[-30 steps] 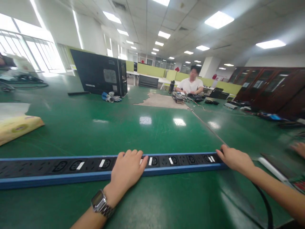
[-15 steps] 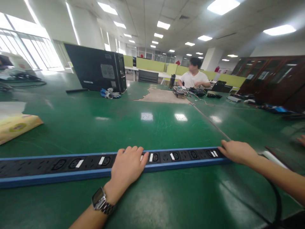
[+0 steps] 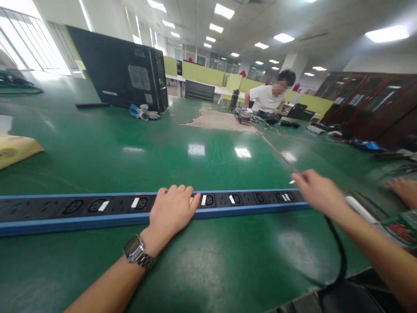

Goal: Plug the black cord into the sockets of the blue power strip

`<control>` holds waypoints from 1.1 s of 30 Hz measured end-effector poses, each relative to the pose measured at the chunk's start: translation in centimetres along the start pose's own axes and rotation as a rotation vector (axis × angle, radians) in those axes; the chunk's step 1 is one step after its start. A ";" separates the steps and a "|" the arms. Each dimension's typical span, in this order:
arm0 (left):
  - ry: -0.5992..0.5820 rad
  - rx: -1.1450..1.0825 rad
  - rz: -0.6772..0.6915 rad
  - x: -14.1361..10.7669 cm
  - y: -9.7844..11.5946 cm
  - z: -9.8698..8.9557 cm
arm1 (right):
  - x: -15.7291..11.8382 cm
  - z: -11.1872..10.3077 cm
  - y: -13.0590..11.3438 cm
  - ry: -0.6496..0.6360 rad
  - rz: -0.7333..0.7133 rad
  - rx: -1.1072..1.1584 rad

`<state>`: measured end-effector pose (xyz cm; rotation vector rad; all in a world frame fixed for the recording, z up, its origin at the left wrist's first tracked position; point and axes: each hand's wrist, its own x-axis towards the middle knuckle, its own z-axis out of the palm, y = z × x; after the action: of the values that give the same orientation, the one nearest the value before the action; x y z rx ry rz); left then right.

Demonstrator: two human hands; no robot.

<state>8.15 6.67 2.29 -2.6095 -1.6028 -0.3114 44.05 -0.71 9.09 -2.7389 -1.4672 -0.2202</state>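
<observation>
A long power strip [image 3: 260, 210] with blue edges and a black socket face lies across the green table. Small white stickers sit beside several of its sockets. My left hand [image 3: 173, 208], wearing a watch [image 3: 134, 249], is wrapped over the strip's middle and grips it. Above the strip's right end, my right hand [image 3: 321, 191] pinches a small white piece [image 3: 292, 181], which looks like a sticker. Its fingers are closed and slightly blurred. A black cable [image 3: 340, 248] curves down from near the strip's right end, partly behind my right forearm.
At the right edge another person's hand [image 3: 404, 188] rests by a green packet [image 3: 402, 228]. A black computer case [image 3: 120, 71] stands back left, with gloves [image 3: 143, 112] beside it. Tissue pack [image 3: 19, 150] lies left. Across the table a person in white [image 3: 265, 98] leans over.
My right hand has lifted off the strip's right end, now with a white piece between its fingers. My left hand stays on the strip. The person opposite has leaned to the right.
</observation>
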 end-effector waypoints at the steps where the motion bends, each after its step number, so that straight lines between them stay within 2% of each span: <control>1: -0.008 0.003 0.001 0.0 0.1 0.0 | -0.5 0.3 -1.4 -0.133 -0.097 0.017; 2: -0.015 0.005 0.004 0.1 0.1 0.0 | -1.0 0.9 -2.7 -0.212 -0.142 0.006; 4: -0.020 0.006 0.012 0.1 0.2 0.0 | -1.7 2.4 -4.7 -0.253 -0.186 -0.074; 8: -0.023 -0.067 0.014 -0.1 -0.6 -0.1 | -2.3 4.2 -5.9 -0.141 -0.245 -0.240; 11: -0.038 -0.115 0.013 -0.8 -2.9 -0.5 | -2.7 3.0 -5.6 -0.185 -0.213 -0.241; 12: -0.048 -0.099 0.007 -1.2 -3.7 -0.6 | -3.1 2.2 -5.8 -0.164 -0.201 -0.250; 14: -0.065 -0.042 -0.010 -1.8 -5.0 -0.6 | -4.2 0.3 -7.0 -0.061 -0.204 -0.237; 16: -0.058 -0.005 -0.012 -2.2 -5.7 -0.5 | -5.5 -1.2 -9.5 -0.015 -0.259 -0.119; 19: -0.016 0.004 0.001 -2.4 -5.6 -0.3 | -7.1 -1.7 -14.0 -0.235 -0.434 0.091; 21: -0.008 -0.019 0.006 -2.5 -5.4 -0.2 | -7.5 -1.0 -16.4 -0.294 -0.430 0.062; 23: -0.005 -0.037 0.011 -2.5 -5.3 -0.1 | -7.6 -0.1 -17.9 -0.277 -0.390 -0.028; 27: -0.006 -0.025 0.026 -2.6 -5.4 -0.2 | -7.9 0.8 -19.1 -0.212 -0.429 -0.126; 30: -0.029 -0.022 0.079 -2.8 -6.7 -0.6 | -7.7 0.0 -19.0 -0.187 -0.417 -0.140; 33: -0.023 0.022 0.004 -3.2 -8.8 -1.0 | -6.9 -2.3 -19.0 -0.316 -0.434 -0.038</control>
<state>-1.20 7.69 2.10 -2.6091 -1.5983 -0.2631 24.27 3.96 9.58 -2.5318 -2.1496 0.1917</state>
